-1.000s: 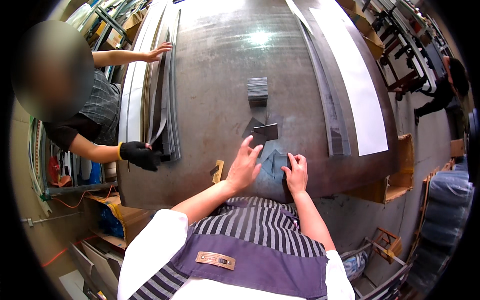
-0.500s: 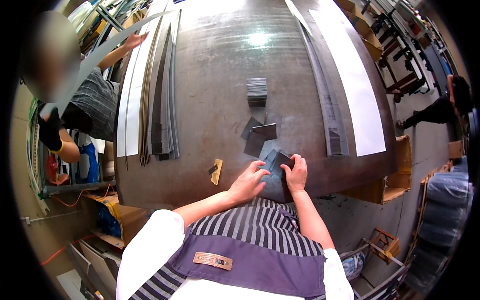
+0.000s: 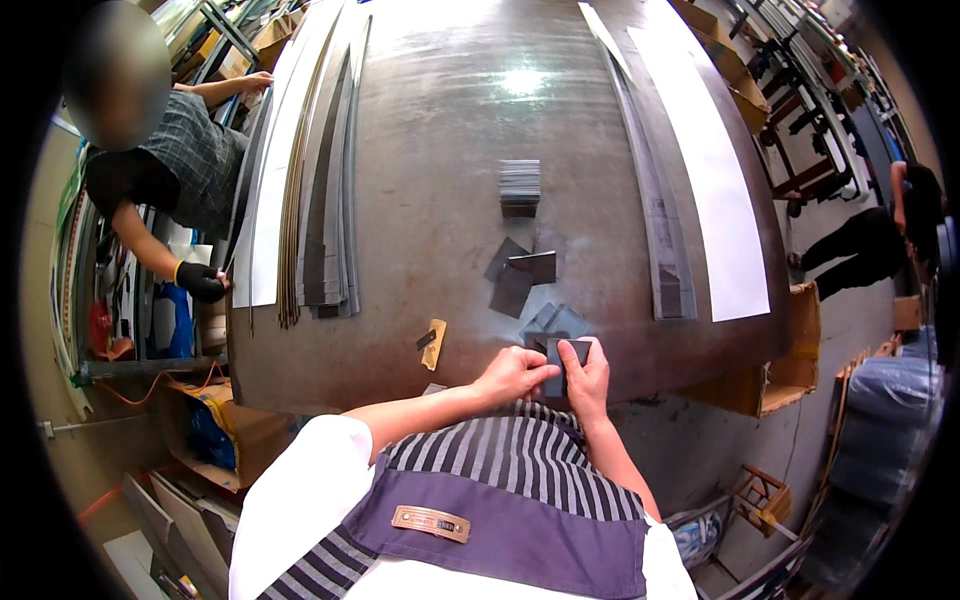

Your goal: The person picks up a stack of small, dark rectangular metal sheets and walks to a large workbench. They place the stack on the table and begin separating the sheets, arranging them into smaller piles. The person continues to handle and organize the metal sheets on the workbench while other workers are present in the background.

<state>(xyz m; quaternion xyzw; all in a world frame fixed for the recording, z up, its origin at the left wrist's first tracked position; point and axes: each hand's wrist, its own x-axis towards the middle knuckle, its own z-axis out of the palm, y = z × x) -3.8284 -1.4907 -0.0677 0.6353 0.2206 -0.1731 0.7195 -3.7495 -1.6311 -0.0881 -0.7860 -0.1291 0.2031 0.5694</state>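
My right hand grips a small dark rectangular plate, thumb on its face, near the table's front edge. My left hand is closed in a pinch at the plate's left edge; what lies between its fingertips is too small to make out. Just beyond my hands are overlapping bluish, see-through pieces. Farther off, several dark plates lie loose and overlapping. Behind them stands a neat stack of similar plates. A yellow strip with a small dark piece lies left of my hands.
Long strips lie along the table's left side, and more strips along the right beside a white sheet. At the left edge a co-worker holds a long strip. Another person is at the far right. A cardboard box stands below the table's right corner.
My hands have drawn closer together and nearer my body with the plate. My left fingers have closed at its edge. The co-worker has lowered the long strip to the table's left edge.
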